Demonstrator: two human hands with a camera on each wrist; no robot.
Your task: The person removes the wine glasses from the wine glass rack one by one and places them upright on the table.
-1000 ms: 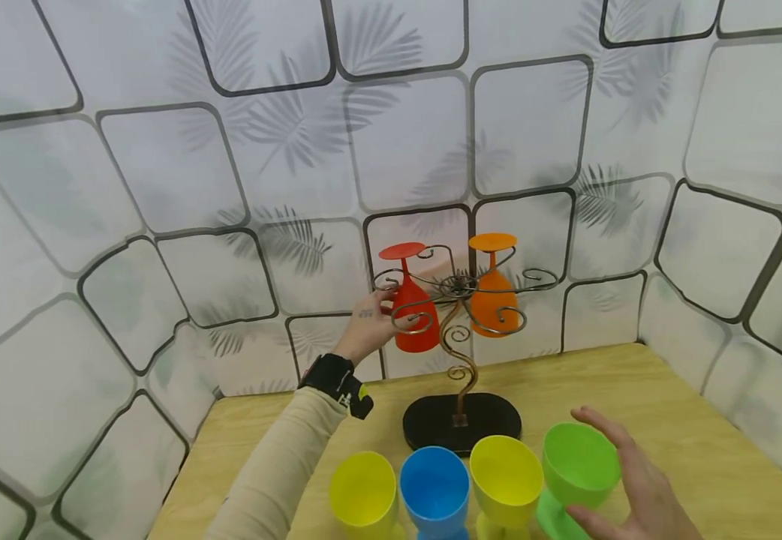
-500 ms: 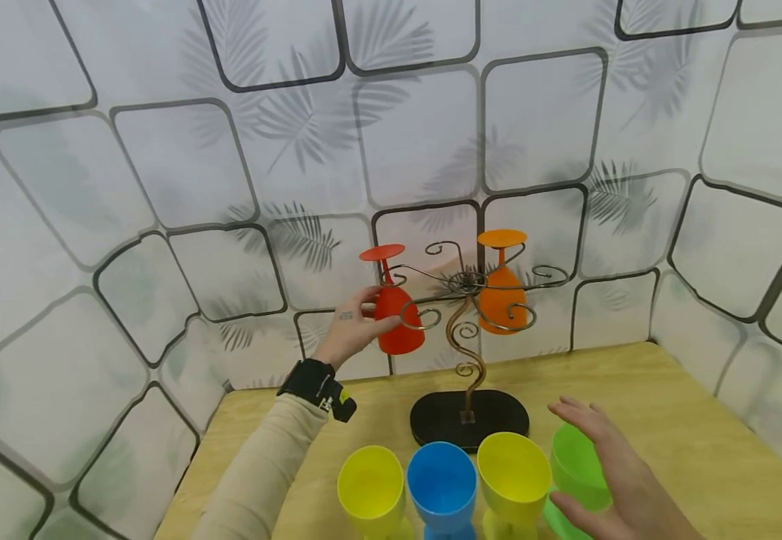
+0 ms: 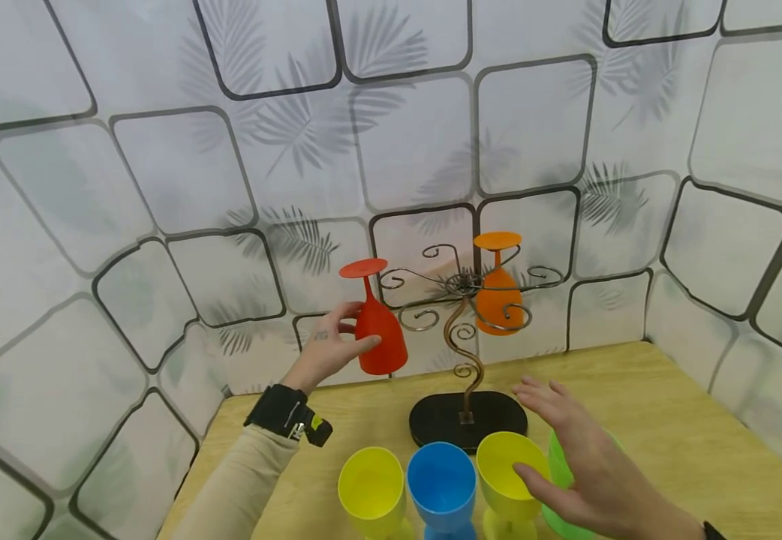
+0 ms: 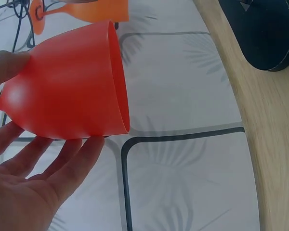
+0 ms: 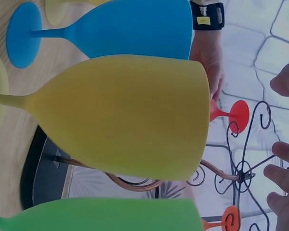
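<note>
**Red goblet held mouth down by the left hand, just beside the rack**

Nearest on the tabletop, whose near edge falls outside the head view, a row runs from left to right: left yellow goblet, blue goblet, right yellow goblet and green goblet, mouths up, rims close together. The right hand hovers over the row's right end, fingers extended and thumb well apart from them.

Beyond the row, a narrow strip of wood separates it from the rack's black base. A broad stretch of wood lies between that base and the right edge, reaching back to the far right corner.

Farther off, toward the far left corner, the left hand's fingers and thumb wrap the red goblet's bowl. It is raised above the tabletop, foot up and leaning toward the left edge. In the head view a small gap shows between bowl and nearest metal curl.

The orange goblet hangs mouth down on the rack's right side. Patterned wall covering rises at the far edge.
</note>
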